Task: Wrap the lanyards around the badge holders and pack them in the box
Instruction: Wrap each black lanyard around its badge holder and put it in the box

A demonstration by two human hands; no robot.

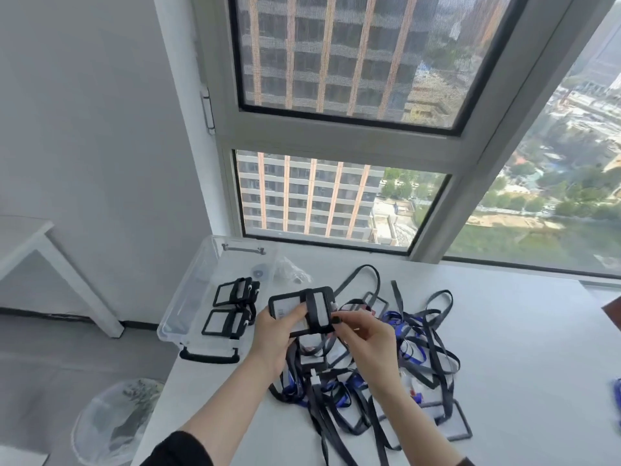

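Observation:
I hold a black-framed badge holder (pixel 290 306) above the table, its black lanyard wound around its middle. My left hand (pixel 274 331) grips its lower left side. My right hand (pixel 361 334) pinches the lanyard at the holder's right edge. A clear plastic box (pixel 188 297) with a black latch stands open at the table's left edge; two wrapped badge holders (pixel 235 292) (pixel 226 322) lie inside it. A tangled pile of black and blue lanyards with badge holders (pixel 403 348) lies under and to the right of my hands.
The white table (pixel 521 348) runs up to a window wall. A small plastic bag (pixel 289 272) and a round part lie at the box's far end. A mesh waste bin (pixel 114 422) stands on the floor at the left, and another white table (pixel 23 237) stands beyond it.

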